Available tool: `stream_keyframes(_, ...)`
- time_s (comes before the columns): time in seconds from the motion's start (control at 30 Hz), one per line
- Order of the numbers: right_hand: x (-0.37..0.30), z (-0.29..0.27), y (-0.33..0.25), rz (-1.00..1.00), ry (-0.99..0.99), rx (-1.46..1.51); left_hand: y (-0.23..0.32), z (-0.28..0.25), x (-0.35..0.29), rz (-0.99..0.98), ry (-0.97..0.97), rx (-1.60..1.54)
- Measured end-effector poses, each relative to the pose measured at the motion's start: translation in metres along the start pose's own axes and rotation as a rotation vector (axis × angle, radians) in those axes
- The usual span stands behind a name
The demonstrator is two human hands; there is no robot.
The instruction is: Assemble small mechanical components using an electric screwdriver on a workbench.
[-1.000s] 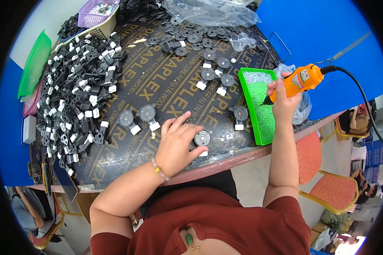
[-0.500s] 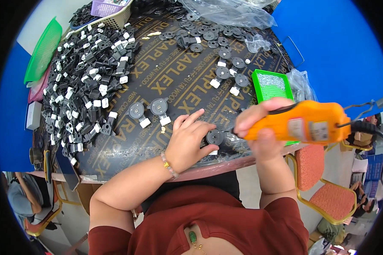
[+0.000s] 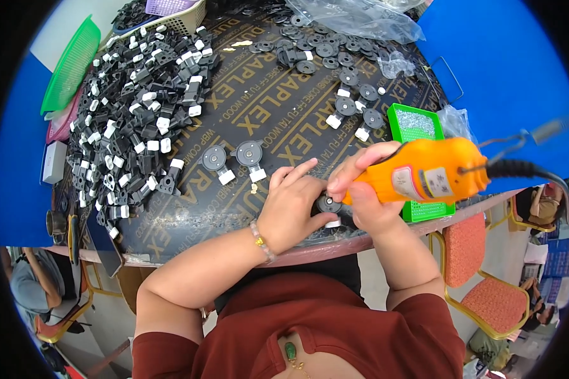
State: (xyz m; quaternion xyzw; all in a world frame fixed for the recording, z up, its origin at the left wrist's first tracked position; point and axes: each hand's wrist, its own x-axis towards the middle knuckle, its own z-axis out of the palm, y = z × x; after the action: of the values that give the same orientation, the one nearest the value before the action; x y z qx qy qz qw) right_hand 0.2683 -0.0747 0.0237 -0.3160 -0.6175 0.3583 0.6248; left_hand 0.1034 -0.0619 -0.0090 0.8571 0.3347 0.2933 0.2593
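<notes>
My right hand is closed round an orange electric screwdriver, its tip end pointing left over a black round part with a white end. Beside it, my left hand steadies this part against the table with thumb and forefinger, the other fingers stretched out. Whether the bit touches the part is hidden by my right fingers. Left of my hands lie two similar assemblies, a black disc with a white tab and another disc with a white tab.
A large heap of black parts with white ends covers the left side. Several loose black discs lie at the back, by clear plastic bags. A green tray of small screws stands right, partly behind the screwdriver. A green basket leans far left.
My right hand has brought the screwdriver left, over the round part. My left hand still steadies the part. The whole view has shifted slightly.
</notes>
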Motion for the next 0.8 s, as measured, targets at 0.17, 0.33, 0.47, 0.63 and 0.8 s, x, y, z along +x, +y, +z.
stream_keyframes(0.17,-0.006,0.005,0.003,0.023,-0.046,0.132,-0.004,0.001,0.0,0.005,-0.008,0.063)
stream_keyframes(0.33,0.021,-0.004,-0.047,-0.07,-0.014,0.072,0.002,-0.005,0.0,-0.004,0.025,0.054)
stream_keyframes(0.47,0.017,-0.004,-0.049,-0.044,0.016,0.02,0.002,-0.008,0.003,0.001,-0.021,0.105)
stream_keyframes(0.63,0.014,-0.002,-0.043,-0.024,0.011,0.051,0.005,-0.009,0.005,0.013,0.044,0.02)
stream_keyframes(0.8,0.016,0.0,-0.04,-0.077,0.004,0.08,-0.003,-0.009,0.004,0.031,0.068,-0.107)
